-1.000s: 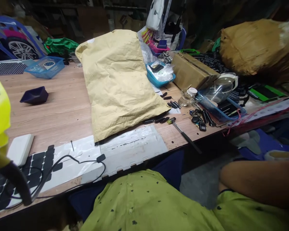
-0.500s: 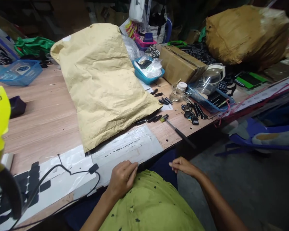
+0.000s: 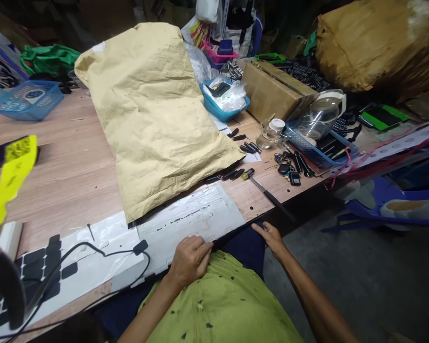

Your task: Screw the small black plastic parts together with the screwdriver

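Note:
My left hand (image 3: 191,259) is closed with its fingers curled, at the table's front edge by the green shirt (image 3: 221,295). Whether anything lies inside its grip is hidden. My right hand (image 3: 271,238) is just off the table edge, over the dark trouser leg, its thumb and forefinger apart and nothing visible in it. Ahead of both hands lies a large, creased beige paper bag (image 3: 157,124). Its lower end overlaps a whitish flat sheet (image 3: 200,214) along the edge. Beyond my right hand rests a hammer (image 3: 268,193), its dark handle jutting past the edge.
Keys (image 3: 286,166), black pen-like pieces (image 3: 250,147), a glass jar (image 3: 268,136) and a blue basket (image 3: 307,143) crowd the right side. A cardboard box (image 3: 275,90) stands behind. At left are a black cable (image 3: 82,245), yellow tag (image 3: 12,181) and blue basket (image 3: 32,102).
My right hand has moved up toward the table edge, its thumb and forefinger now spread. The left hand stays closed in nearly the same place. The view has shifted slightly.

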Demonstrator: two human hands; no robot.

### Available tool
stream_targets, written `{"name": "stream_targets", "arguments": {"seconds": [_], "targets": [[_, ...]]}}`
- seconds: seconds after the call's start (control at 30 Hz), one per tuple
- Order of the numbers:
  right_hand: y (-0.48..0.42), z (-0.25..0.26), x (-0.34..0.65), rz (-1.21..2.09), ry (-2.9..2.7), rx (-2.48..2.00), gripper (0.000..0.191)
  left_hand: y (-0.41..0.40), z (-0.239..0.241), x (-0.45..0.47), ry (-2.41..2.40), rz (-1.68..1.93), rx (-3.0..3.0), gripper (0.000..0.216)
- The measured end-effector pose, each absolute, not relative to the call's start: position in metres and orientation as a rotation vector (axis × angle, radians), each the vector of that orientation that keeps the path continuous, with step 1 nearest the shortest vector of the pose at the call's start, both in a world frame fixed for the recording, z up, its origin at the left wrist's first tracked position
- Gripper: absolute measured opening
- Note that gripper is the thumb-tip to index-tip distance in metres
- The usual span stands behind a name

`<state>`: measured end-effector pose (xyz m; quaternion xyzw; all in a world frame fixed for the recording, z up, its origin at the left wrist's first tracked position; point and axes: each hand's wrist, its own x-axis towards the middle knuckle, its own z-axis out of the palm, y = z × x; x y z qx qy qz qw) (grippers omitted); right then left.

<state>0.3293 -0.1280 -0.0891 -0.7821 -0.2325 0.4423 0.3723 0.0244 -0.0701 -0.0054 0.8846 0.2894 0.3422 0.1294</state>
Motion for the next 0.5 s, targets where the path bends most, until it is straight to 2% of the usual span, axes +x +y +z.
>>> {"name": "stream_targets", "arguments": {"seconds": [0.07,0.13,0.23,0.3,0.5], "targets": [[-0.127,-0.085,0.328,1.156,-0.645,-2.057,0.054,-0.071,-0.007,0.025,0.851,1.0,2.574,0.018],[-0.122,-0.084,0.324,0.96,-0.703,-2.086,0.051,-0.071,-0.009,0.026,0.853,1.012,2.578,0.017],[-0.111,-0.083,0.319,0.77,-0.701,-2.04,0.059,-0.071,-0.011,0.026,0.838,1.023,2.579,0.016],[-0.109,-0.082,0.32,0.854,-0.655,-1.999,0.06,-0.071,-0.011,0.026,0.821,1.03,2.581,0.016],[-0.121,-0.07,0.331,1.145,-0.568,-2.059,0.047,-0.073,-0.009,0.028,0.837,1.052,2.592,0.016]]}}
